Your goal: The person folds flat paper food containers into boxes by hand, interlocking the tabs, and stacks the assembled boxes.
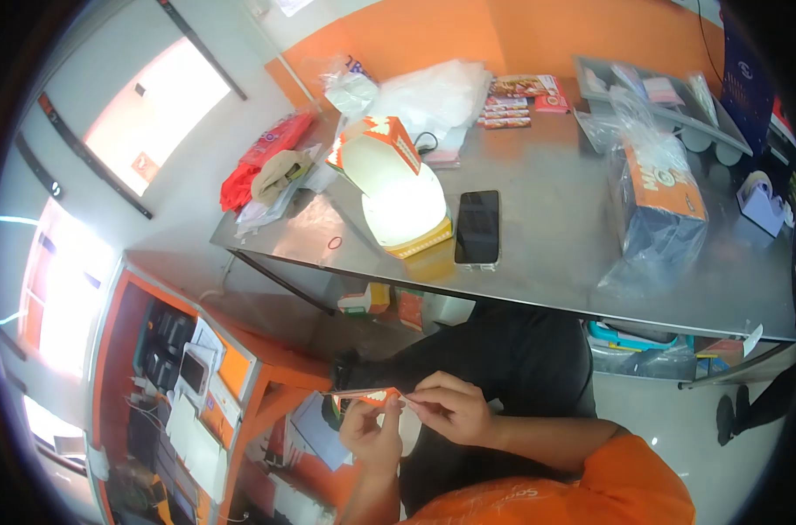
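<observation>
Over my lap, my left hand grips an orange-and-white folded paper box, seen nearly edge-on. My right hand pinches the same box at its right end, fingertips close to my left thumb. The fingers hide part of it. On the metal table ahead stands a curved stack of paper boxes, white inside with orange patterned edges. A black phone lies just right of that stack, and a red rubber band lies to its left.
Plastic bags and a red bag sit at the table's back left. A plastic-wrapped orange box, a grey tray and a tape dispenser stand right. An orange shelf holds papers at left. Another person's feet show at far right.
</observation>
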A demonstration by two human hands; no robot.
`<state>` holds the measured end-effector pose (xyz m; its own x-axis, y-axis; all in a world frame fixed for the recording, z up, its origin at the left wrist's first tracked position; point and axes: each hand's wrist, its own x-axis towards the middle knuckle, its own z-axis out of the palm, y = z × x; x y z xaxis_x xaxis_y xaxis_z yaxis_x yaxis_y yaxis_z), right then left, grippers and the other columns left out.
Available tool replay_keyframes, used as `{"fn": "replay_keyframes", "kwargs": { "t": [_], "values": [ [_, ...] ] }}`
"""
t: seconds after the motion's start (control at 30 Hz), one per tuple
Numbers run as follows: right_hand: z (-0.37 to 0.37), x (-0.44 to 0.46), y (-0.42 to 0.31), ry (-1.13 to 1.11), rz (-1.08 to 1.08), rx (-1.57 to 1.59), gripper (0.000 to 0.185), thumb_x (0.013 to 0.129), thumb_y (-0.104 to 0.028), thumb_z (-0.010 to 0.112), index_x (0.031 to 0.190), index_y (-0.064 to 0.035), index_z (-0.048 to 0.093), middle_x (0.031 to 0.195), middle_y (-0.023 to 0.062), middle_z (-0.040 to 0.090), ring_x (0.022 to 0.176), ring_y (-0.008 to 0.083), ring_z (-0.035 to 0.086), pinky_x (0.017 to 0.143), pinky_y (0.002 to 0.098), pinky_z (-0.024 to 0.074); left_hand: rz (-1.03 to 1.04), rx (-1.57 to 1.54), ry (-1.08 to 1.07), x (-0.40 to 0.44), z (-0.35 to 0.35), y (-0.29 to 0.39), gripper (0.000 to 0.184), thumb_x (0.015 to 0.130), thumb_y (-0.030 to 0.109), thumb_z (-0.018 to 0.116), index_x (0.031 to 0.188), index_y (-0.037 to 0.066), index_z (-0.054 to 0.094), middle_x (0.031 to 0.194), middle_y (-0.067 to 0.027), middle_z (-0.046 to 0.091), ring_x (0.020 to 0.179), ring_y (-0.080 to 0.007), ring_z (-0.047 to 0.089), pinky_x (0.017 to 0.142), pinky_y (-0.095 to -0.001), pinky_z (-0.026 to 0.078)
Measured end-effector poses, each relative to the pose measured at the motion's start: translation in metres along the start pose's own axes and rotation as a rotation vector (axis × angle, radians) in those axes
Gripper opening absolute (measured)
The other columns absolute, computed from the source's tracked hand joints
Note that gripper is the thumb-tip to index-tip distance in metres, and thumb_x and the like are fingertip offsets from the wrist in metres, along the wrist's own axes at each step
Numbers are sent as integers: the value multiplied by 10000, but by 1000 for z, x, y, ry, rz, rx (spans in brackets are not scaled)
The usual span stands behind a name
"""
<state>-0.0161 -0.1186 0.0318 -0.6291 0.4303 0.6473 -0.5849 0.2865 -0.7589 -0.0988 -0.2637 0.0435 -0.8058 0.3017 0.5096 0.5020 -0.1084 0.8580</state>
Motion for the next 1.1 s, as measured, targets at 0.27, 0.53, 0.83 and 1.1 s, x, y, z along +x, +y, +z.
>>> {"fn": "replay_keyframes", "kwargs": {
  "t": [0.27,0.53,0.83,1.1],
  "values": [
    [3,1,17,-30,104,19,140,962,-15,765,1095,25,748,1010,92,704,738,133,647,619,267,514,119,140,-138,8,-2,-8,81,957,-66,744,958,-19,678,948,-103,705,796,-143,667,729,-256,520],
    [9,-6,16,-52,148,41,109,933,28,775,1036,23,739,972,87,703,682,94,608,580,247,472,-10,87,-64,-9,-19,-15,86,945,-77,754,949,-27,685,964,-127,742,869,-162,697,800,-271,534],
    [18,-6,10,-12,172,39,96,930,28,783,1010,28,731,975,86,705,669,88,576,573,243,446,-84,55,-20,-13,-22,-18,79,922,-88,784,955,-37,735,962,-96,757,860,-119,689,774,-254,534],
    [15,3,15,-76,139,-56,155,970,21,744,1124,38,748,1040,91,690,748,101,602,634,252,475,-159,75,31,5,-17,-8,97,934,-72,756,1028,-97,765,986,-164,780,872,-167,731,778,-265,573]
  ]
}}
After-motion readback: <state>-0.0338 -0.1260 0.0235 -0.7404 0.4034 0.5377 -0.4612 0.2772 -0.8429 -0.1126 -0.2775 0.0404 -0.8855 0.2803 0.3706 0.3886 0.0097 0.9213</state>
